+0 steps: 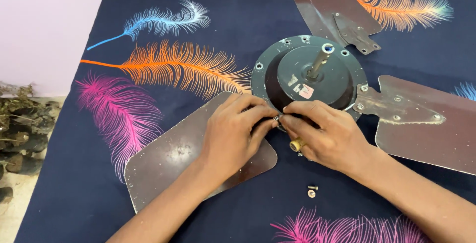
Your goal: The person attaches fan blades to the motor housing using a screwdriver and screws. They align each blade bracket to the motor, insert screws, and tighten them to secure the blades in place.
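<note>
Ceiling fan motor hub (310, 72) lies w/ shaft up on a dark feather-print cloth (148, 139). Taking the hub as clock centre: blade at 1 o'clock (325, 5) and blade at 4 o'clock (426, 124) sit w/ brackets against the hub rim, screw heads visible on both, so those two look mounted. Third blade (173, 163) at 7 o'clock is the one in hand; its inner end is hidden under the hands, so can't tell if any screw is in yet.

Left hand (233, 136) and right hand (325, 134) meet at the hub's 6 o'clock edge, fingertips pressed close together, pinching a small metal fastener (276, 118) at the rim. Right hand wears a yellow ring (296, 145).

A loose screw (312, 188) and washer (311, 193) lie on the cloth nearer the person, approx 6 o'clock of the hub, apart from both hands. Judging by that, roughly two thirds done; last blade's fixing left.
</note>
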